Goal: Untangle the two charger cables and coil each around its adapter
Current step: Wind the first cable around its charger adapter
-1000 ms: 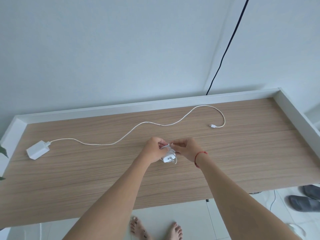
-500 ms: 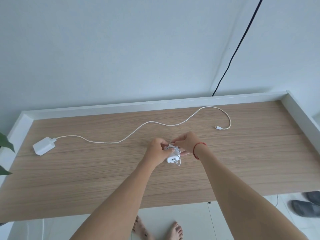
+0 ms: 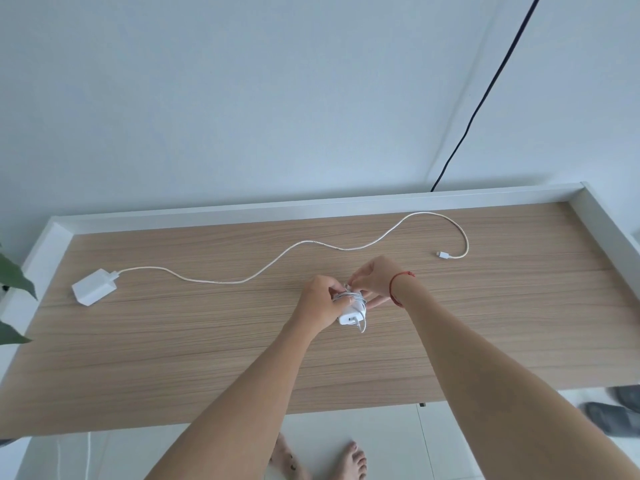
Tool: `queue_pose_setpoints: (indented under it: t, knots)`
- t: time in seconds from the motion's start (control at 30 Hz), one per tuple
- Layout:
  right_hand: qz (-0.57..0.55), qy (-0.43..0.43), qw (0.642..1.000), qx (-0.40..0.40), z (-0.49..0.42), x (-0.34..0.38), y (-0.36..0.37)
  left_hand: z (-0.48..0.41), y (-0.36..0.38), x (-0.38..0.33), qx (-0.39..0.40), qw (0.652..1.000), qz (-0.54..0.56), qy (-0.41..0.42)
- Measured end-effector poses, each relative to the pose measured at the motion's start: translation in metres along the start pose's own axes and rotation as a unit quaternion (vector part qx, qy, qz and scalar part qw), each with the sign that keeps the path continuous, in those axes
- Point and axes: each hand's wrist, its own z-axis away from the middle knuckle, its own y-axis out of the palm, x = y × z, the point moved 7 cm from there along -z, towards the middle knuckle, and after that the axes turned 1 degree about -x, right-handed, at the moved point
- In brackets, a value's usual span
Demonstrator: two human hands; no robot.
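Observation:
A small white adapter (image 3: 351,315) with its white cable wound round it is held just above the middle of the wooden table (image 3: 207,341). My left hand (image 3: 320,303) grips the adapter's left side. My right hand (image 3: 375,277) pinches the end of the wound cable at the top of the bundle. A second white adapter (image 3: 92,287) lies at the table's left end. Its long white cable (image 3: 311,242) snakes loosely across the table to a connector (image 3: 443,255) at the right.
A white raised rim (image 3: 311,204) borders the table's back and sides. A black cord (image 3: 485,95) runs down the wall behind it. Green leaves (image 3: 15,278) poke in at the left edge. Bare feet (image 3: 349,462) and dark slippers (image 3: 609,417) are on the tiled floor.
The view has shifted slightly, and both hands stay on the wound adapter. My right hand has risen a little at the top of the bundle. The second charger has not moved.

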Motion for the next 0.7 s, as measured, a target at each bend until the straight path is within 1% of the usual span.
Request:
queue_pose_setpoints:
  t: [0.1,0.2,0.3,0.4,0.5,0.6,0.7]
  knots:
    - [0.007,0.007,1.000,0.004,0.000,0.000,-0.002,0.002,0.000,-0.001,-0.001,1.000,-0.003,0.005]
    - [0.010,0.019,1.000,0.003,0.001,-0.001,-0.005,0.001,0.001,-0.001,0.000,0.999,-0.030,0.017]
    - [0.013,0.023,1.000,-0.004,0.001,-0.001,-0.004,0.002,0.005,-0.003,0.014,0.996,-0.072,0.054]
    - [0.034,0.016,0.999,-0.011,0.001,0.001,-0.002,0.005,0.006,-0.005,0.006,0.991,-0.094,0.091]
    - [0.030,0.029,0.999,-0.012,0.001,-0.003,-0.003,0.006,0.005,-0.007,0.005,0.990,-0.092,0.110]
    - [0.020,0.050,0.998,-0.009,0.004,-0.011,-0.003,0.005,0.002,-0.010,0.023,0.990,-0.083,0.114]
    - [0.008,0.052,0.999,-0.005,0.005,-0.015,0.000,0.005,0.001,-0.012,0.029,0.989,-0.090,0.113]
